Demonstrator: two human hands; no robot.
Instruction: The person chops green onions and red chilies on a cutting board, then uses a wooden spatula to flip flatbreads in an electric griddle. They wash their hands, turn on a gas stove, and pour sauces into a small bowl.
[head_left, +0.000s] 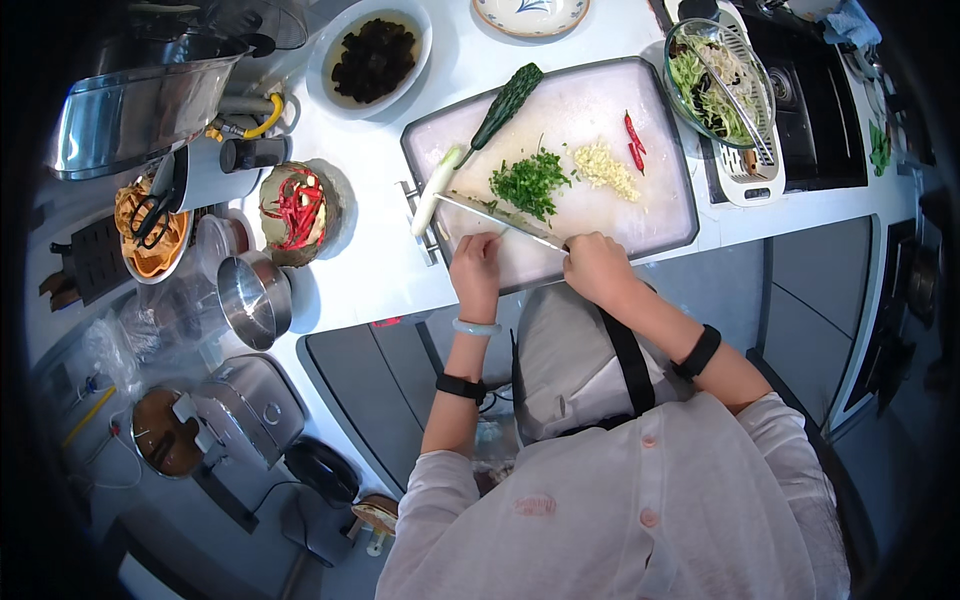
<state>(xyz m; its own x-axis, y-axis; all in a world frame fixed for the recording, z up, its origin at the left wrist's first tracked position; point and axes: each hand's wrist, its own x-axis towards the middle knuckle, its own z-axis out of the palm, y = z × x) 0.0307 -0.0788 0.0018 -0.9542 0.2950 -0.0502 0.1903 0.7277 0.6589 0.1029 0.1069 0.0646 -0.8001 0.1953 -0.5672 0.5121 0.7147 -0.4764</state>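
Note:
My right hand [597, 268] is closed round the handle of a kitchen knife [508, 222], whose blade slants up and left across the cutting board [655, 215]. Just below the blade, the fingers of my left hand [476, 262] are bent together at the board's near left part; whatever is in them is hidden. Beyond the blade lies a heap of chopped greens [528, 184]. To its right are minced garlic [606, 170] and red chillies [635, 143]. A dark green cucumber [508, 105] rests at the far side, and a pale scallion stalk [434, 190] lies along the left edge.
At the far left stands a white bowl [325, 75] with soaked black fungus. A patterned plate [530, 14] is at the back. Right of the board are a glass bowl [672, 95] of shredded vegetables and a stove [825, 120]. Chillies in a bowl [335, 228] and a steel bowl [255, 300] stand left.

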